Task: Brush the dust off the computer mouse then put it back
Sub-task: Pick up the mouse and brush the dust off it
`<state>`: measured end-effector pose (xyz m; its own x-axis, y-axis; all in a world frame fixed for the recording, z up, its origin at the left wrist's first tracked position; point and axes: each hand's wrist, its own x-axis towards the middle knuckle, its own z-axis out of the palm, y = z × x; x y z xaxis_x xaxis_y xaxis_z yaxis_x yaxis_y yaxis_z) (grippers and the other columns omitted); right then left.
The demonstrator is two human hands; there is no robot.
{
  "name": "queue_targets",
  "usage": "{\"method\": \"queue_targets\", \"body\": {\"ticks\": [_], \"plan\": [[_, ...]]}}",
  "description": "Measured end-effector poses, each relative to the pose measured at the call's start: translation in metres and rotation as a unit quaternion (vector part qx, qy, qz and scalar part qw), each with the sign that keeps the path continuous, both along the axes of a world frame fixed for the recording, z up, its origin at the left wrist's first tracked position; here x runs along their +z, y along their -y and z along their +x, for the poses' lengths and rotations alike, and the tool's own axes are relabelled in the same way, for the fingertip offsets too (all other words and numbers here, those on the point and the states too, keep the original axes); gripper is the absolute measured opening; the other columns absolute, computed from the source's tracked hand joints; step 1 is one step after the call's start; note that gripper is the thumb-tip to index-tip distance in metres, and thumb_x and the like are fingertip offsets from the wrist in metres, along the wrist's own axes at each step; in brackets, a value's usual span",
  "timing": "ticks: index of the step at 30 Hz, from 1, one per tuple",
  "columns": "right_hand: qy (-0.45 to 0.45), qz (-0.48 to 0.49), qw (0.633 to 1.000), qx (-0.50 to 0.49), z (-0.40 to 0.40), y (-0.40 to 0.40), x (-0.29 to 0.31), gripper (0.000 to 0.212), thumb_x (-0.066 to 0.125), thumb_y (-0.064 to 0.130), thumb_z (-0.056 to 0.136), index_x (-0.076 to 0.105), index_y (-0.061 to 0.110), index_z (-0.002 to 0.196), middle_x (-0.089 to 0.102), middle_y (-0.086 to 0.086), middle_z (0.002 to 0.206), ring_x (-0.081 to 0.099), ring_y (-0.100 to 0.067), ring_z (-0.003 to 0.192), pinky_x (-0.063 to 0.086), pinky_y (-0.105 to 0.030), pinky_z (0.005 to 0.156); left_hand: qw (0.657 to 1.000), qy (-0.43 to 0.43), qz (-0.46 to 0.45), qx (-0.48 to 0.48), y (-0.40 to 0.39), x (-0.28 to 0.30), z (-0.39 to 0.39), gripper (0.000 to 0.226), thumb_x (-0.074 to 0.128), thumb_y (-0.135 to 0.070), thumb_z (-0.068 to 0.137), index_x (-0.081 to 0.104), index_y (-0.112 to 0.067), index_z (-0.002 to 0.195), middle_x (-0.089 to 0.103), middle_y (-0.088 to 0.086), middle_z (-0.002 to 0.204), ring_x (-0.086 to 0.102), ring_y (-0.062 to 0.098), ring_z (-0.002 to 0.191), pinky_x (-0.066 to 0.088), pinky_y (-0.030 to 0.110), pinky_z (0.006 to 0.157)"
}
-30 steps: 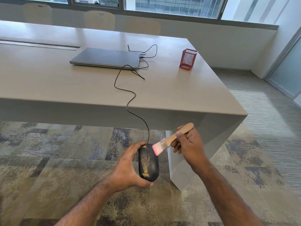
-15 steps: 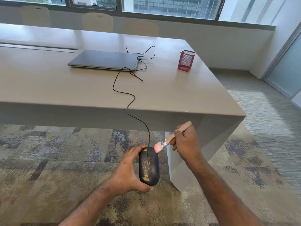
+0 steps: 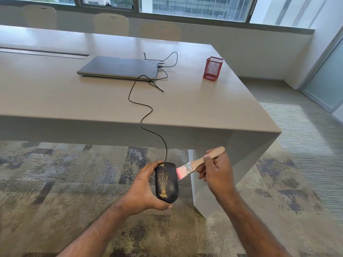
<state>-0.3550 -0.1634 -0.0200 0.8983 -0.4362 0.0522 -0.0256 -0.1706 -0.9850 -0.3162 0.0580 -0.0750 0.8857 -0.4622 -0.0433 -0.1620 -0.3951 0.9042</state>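
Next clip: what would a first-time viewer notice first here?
Low and central, the left hand holds a black mouse streaked with yellowish dust out over the carpet, while the right hand brings a wooden-handled brush with pink bristles to its right edge. Its cable snakes across the table toward a closed laptop; a red mesh cup stands farther right.

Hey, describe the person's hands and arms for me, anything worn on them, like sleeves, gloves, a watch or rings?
Both are bare. The left hand and right hand wear no gloves, and no rings show. Both forearms are uncovered as far as the bottom edge of the picture: no sleeves, watch or bracelet in view.
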Motion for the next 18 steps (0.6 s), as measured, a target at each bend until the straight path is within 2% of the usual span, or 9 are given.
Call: {"method": "queue_targets", "body": {"ticks": [2, 6, 8, 13, 16, 18], "plan": [[0.028, 0.0, 1.0, -0.012, -0.003, 0.0, 0.001, 0.01, 0.047, 0.011, 0.103, 0.052, 0.017, 0.097, 0.065, -0.007, 0.065, 0.059, -0.008, 0.05, 0.046, -0.018, 0.046, 1.0, -0.009, -0.005, 0.007, 0.0, 0.001, 0.001, 0.122, 0.101, -0.016, 0.045, 0.038, -0.032, 0.148, 0.044, -0.012, 0.144, 0.043, 0.006, 0.134, 0.032, 0.025, 0.119], [0.077, 0.013, 0.997, 0.025, -0.009, -0.014, 0.002, 0.011, 0.048, 0.008, 0.103, 0.053, 0.018, 0.099, 0.065, -0.009, 0.068, 0.059, -0.01, 0.054, 0.047, -0.019, 0.049, 1.0, -0.003, -0.003, 0.005, 0.005, -0.003, 0.004, 0.119, 0.102, -0.016, 0.044, 0.036, -0.042, 0.141, 0.043, -0.023, 0.138, 0.04, -0.007, 0.131, 0.028, 0.002, 0.103], [0.075, -0.001, 0.996, 0.043, -0.012, -0.019, 0.001, 0.012, 0.048, 0.008, 0.103, 0.053, 0.018, 0.098, 0.064, -0.01, 0.068, 0.057, -0.01, 0.054, 0.046, -0.02, 0.048, 1.0, -0.005, -0.002, 0.009, 0.006, -0.003, 0.005, 0.12, 0.102, -0.017, 0.044, 0.036, -0.043, 0.14, 0.043, -0.025, 0.136, 0.04, -0.009, 0.13, 0.026, -0.003, 0.098], [0.075, -0.018, 0.997, 0.009, -0.016, -0.009, 0.001, 0.014, 0.05, 0.008, 0.102, 0.053, 0.021, 0.098, 0.065, -0.006, 0.066, 0.058, -0.007, 0.052, 0.048, -0.02, 0.049, 1.0, -0.014, -0.008, 0.014, 0.005, -0.004, 0.008, 0.121, 0.103, -0.018, 0.043, 0.037, -0.039, 0.142, 0.043, -0.02, 0.138, 0.042, -0.006, 0.129, 0.027, -0.001, 0.1], [0.097, 0.001, 0.995, 0.002, -0.015, -0.007, 0.004, 0.012, 0.049, 0.008, 0.102, 0.054, 0.019, 0.099, 0.066, -0.008, 0.067, 0.06, -0.006, 0.052, 0.047, -0.017, 0.049, 1.0, -0.018, -0.014, 0.015, 0.006, -0.002, 0.009, 0.122, 0.103, -0.022, 0.041, 0.041, -0.031, 0.146, 0.047, -0.014, 0.139, 0.046, 0.003, 0.131, 0.033, 0.015, 0.112], [0.114, 0.023, 0.993, 0.034, -0.016, -0.01, 0.003, 0.011, 0.048, 0.006, 0.102, 0.054, 0.015, 0.099, 0.065, -0.009, 0.066, 0.06, -0.008, 0.053, 0.048, -0.017, 0.049, 1.0, -0.019, -0.015, 0.014, 0.007, -0.001, 0.009, 0.123, 0.102, -0.023, 0.04, 0.041, -0.029, 0.148, 0.048, -0.012, 0.139, 0.048, 0.005, 0.131, 0.035, 0.018, 0.114]]}}
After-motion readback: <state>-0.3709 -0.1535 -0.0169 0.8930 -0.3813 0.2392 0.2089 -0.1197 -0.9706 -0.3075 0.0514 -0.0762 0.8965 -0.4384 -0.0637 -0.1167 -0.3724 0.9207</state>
